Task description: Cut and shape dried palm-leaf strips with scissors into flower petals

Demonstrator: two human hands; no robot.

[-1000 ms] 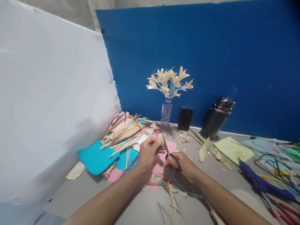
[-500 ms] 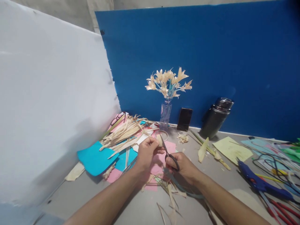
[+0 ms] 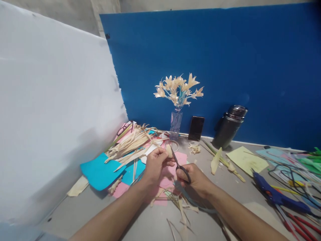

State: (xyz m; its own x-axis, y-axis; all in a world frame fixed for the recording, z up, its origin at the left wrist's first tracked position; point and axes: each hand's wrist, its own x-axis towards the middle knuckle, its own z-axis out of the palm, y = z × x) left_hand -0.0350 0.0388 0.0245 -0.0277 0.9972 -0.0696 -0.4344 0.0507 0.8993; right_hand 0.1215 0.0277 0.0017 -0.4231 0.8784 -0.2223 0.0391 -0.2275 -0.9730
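Observation:
Between the fingers of my left hand point(image 3: 157, 164) is a small pale piece of dried husk point(image 3: 169, 151), pinched near its lower edge. My right hand point(image 3: 192, 177) grips a pair of scissors point(image 3: 184, 171) by the dark handles, with the blades pointing up and left against the husk piece. How far the blades are apart is too small to make out. Behind the fingers lies a roll of tape point(image 3: 175, 144), partly hidden. Pink paper point(image 3: 182, 157) and husk scraps point(image 3: 182, 207) lie below and around my hands.
A clear bottle point(image 3: 176, 124) holds husk flowers point(image 3: 178, 87) at the back, beside a phone point(image 3: 196, 128) and a dark flask point(image 3: 230, 127). Husk strips point(image 3: 130, 142) and blue paper point(image 3: 101, 170) lie left. A blue glue gun point(image 3: 278, 195) and cables are at right.
The whole view has shifted slightly. Both hands keep nearly the same pose, with the scissors still at the husk piece.

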